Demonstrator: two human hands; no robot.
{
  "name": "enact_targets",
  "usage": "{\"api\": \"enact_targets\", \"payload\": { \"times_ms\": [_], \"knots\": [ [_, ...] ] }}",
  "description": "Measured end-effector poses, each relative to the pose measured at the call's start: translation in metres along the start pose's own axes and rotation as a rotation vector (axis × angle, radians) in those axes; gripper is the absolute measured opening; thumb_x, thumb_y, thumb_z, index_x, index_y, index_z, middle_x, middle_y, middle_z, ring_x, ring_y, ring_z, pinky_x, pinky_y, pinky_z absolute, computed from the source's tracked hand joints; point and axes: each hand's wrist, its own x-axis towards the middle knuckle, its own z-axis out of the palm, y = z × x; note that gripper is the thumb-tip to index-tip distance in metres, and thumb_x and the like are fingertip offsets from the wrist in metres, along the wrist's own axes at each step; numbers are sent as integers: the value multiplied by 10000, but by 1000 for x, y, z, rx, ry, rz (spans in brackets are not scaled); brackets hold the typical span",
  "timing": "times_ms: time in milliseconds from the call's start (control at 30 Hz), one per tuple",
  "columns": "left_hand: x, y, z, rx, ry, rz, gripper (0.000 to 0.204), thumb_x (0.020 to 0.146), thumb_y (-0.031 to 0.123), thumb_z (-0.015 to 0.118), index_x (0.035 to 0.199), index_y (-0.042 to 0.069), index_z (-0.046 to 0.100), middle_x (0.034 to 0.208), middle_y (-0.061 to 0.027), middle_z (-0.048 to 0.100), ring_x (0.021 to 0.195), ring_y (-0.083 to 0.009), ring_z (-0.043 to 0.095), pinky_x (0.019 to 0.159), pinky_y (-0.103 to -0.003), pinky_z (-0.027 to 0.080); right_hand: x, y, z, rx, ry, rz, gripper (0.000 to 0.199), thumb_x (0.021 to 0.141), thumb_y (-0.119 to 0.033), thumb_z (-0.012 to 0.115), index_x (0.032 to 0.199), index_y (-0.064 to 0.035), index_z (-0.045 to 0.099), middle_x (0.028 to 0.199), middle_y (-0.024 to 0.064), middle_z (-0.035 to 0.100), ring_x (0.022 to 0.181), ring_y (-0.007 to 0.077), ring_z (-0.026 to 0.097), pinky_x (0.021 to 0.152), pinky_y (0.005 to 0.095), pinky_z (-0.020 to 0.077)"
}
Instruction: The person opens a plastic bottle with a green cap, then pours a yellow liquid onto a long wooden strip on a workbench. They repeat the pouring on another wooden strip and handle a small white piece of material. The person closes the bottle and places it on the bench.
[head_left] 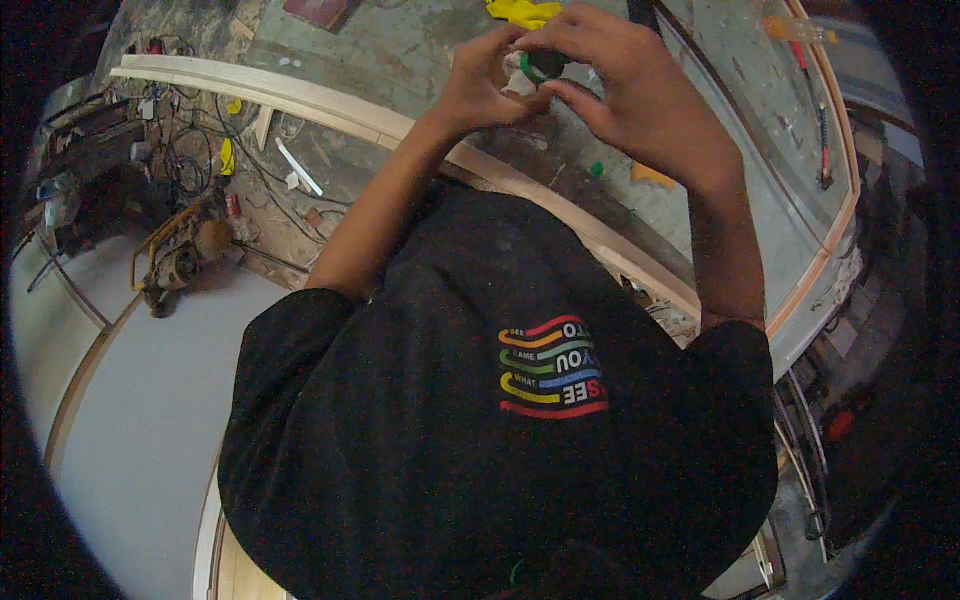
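I had the right hand [640, 90] pinched on a green-banded dark piece [533, 72] over the worktop [400, 55], past its near edge; left hand [480, 90] curled alongside, probably for steadiness, contact couldn't tell.

Green band [526, 68]; black shirt [400, 420], multicoloured print [555, 376]

1. Right hand [640, 95] has its thumb and fingers around some small green-and-dark thing [535, 68]; too small to ID, sorry.
2. Left hand [485, 85] is right up against it, grip's hard to tell.
3. Crumpled yellow thing [525, 12] just beyond.
4. Pale wood strip [260, 85] runs below the left forearm [375, 205].
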Motion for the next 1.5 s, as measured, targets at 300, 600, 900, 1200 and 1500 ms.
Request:
{"api": "enact_targets", "payload": {
  "times_ms": [300,600,900,1200,1500],
  "knots": [
    [10,96,-18,-85,-201,-212,737,564,199,883,1212,-33,617,1131,-124,691,1049,-169,648,895,-341,524,7,-57,-92,-19,-323,1,672,845,-536,639,1320,-64,581,1019,163,683,905,293,679,828,450,523],
    [9,139,-34,-679,-729,-713,719,562,142,869,1223,-9,630,1066,-98,707,971,-176,668,874,-319,535,-8,-70,-91,52,-210,-249,453,661,-250,854,1036,-36,715,916,107,668,808,289,675,679,367,532],
    [9,119,-13,-997,-1032,-466,713,546,60,873,1202,-22,607,1038,-81,690,933,-161,663,816,-296,534,-9,-80,-87,-58,-251,-431,349,724,-343,781,860,-70,612,806,70,545,729,271,570,607,392,456],
    [5,144,-17,-666,-993,-867,724,560,147,854,1218,-26,605,957,-108,702,896,-202,681,800,-364,545,-26,-50,-59,-229,-188,-571,435,799,-503,716,731,-115,531,685,48,472,624,252,535,522,393,416],
    [-5,184,-8,277,-561,-689,836,604,237,857,1332,-24,540,1130,-205,675,997,-260,681,892,-428,544,-58,-63,-28,2,-73,302,494,855,-548,712,795,-63,643,692,118,620,643,354,652,568,444,510]
  ]
}}
